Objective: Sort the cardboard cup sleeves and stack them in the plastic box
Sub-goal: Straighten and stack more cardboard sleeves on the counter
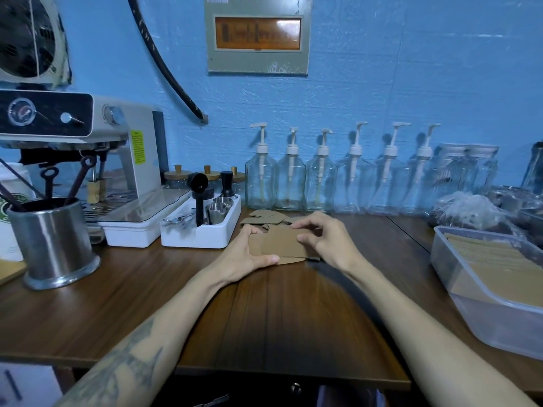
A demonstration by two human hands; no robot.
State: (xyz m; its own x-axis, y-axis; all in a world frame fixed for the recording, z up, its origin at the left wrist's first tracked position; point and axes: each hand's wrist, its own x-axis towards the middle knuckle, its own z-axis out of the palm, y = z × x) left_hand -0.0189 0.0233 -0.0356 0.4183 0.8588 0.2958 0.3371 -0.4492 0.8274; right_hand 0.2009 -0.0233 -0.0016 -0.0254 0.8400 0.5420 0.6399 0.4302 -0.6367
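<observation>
At the far left of the wooden counter (117, 289) stands a steel cup (55, 245) holding tools, with a coffee machine (88, 148) behind it and a white tray (202, 227) of small utensils to its right. Beyond the tray, loose cardboard sleeves (264, 217) lie scattered against a row of glass pump bottles (323, 183). At centre, the left hand (246, 259) grips the left end of a small stack of sleeves (282, 243), thumb curled along the near edge and fingers wrapped over the far edge. The right hand (326, 239) pinches the right end of the same stack, thumb near and fingertips above. The stack sits at or just above the counter; contact cannot be confirmed. At the far right, well apart from the hands, the plastic box (476, 306) already holds a layer of flat sleeves. The step in hand appears to be squaring the stack. Procedure: press both ends inward evenly, tap the long edge on the counter to align it, confirm all sleeves face the same way, then carry the stack flat and clamped to the box so that no sleeve fans out
</observation>
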